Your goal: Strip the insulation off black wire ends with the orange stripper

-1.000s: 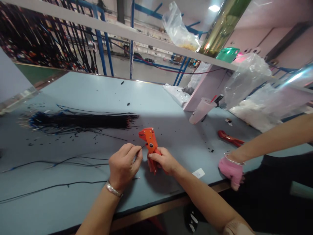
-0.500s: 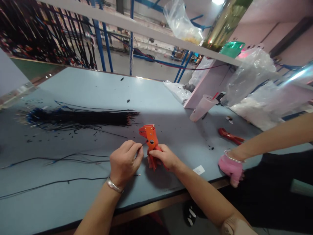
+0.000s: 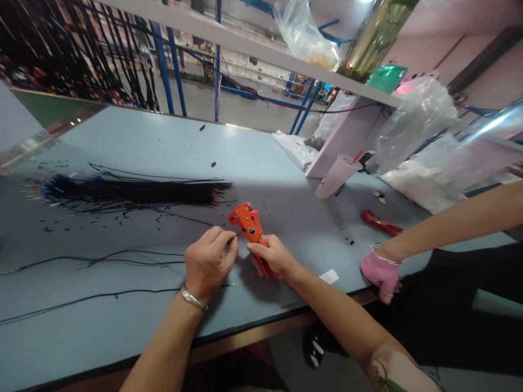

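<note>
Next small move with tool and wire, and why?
Probably draw the black wire back with the left hand to check its end: it runs to the side of the orange tool, where its tip can't be seen, while the right hand grips the tool.

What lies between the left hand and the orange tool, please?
In the head view, a short stretch of thin dark wire, pinched by the left hand, spans the gap to the orange tool held in the right hand.

floor: grey | posts: blue | shelf: whitish | table: pale blue-grey
</note>
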{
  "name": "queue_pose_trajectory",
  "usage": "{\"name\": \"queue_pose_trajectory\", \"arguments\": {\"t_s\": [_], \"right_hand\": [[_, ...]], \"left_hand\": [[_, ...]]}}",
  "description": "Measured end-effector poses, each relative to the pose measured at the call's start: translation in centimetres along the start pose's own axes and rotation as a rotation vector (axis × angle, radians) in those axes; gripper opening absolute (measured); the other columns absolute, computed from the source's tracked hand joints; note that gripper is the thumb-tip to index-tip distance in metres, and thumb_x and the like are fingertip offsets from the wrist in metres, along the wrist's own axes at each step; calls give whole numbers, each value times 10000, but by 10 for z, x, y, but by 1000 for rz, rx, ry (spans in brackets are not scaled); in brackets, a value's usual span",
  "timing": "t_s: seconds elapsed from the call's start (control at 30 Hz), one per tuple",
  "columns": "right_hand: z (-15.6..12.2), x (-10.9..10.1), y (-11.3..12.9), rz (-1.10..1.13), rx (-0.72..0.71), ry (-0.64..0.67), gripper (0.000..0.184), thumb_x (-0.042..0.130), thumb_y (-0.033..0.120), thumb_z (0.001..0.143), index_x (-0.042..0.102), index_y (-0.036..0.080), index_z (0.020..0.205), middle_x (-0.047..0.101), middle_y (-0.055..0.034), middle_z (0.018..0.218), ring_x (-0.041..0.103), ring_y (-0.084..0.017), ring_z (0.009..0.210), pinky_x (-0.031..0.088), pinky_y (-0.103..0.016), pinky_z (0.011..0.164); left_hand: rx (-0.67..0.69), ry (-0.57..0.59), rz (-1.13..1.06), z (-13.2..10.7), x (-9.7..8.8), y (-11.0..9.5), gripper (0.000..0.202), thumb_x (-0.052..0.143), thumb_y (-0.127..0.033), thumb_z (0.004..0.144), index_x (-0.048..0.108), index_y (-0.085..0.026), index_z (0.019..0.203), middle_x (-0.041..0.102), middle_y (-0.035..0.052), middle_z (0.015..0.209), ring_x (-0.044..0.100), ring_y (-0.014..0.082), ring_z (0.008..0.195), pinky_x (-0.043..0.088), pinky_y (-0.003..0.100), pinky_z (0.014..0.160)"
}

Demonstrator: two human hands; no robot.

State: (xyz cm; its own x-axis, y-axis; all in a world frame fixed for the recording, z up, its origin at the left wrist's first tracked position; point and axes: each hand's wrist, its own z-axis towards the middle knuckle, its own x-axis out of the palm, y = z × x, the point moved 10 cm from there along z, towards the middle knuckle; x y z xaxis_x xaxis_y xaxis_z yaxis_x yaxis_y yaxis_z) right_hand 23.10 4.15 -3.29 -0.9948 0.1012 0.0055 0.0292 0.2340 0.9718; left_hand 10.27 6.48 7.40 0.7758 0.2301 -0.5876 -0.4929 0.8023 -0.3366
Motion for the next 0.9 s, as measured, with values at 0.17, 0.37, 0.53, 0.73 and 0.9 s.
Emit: {"name": "queue_pose_trajectory", "arguments": {"t_s": [0.17,0.37,0.53,0.73,0.9], "right_hand": [[1,0,-2,13,17,3,318,624,435,733,475,187,601,518,35,404,463,-98,295,340,-180,285],[-1,2,-4,119,81,11,232,635,360,661,510,169,703,602,11,542,575,-134,413,463,-221,396],[-2,4,-3,150,105,28,225,626,341,649,523,163,740,608,6,584,596,-136,442,464,-225,427],[-3,4,-2,165,117,33,228,624,328,636,543,159,765,628,-6,588,614,-142,462,433,-199,406],[0,1,-1,67,49,-1,236,598,381,706,502,180,627,547,25,457,509,-111,337,377,-195,318]], "left_hand": [[-76,38,-51,-1,3,9,114,582,-224,855,686,-202,817,632,-24,690,574,92,625,386,220,584],[-87,70,-30,-1,5,12,163,570,-207,858,665,-203,725,603,-27,653,567,98,627,377,228,589],[-36,48,-16,1,3,7,164,565,-199,863,658,-192,728,605,-18,650,569,105,634,385,229,595],[-17,45,18,2,2,4,162,561,-195,863,654,-191,731,612,-15,652,564,106,631,380,230,590],[-20,22,25,3,-1,5,159,561,-185,855,646,-195,720,617,-16,662,556,102,627,378,227,588]]}}
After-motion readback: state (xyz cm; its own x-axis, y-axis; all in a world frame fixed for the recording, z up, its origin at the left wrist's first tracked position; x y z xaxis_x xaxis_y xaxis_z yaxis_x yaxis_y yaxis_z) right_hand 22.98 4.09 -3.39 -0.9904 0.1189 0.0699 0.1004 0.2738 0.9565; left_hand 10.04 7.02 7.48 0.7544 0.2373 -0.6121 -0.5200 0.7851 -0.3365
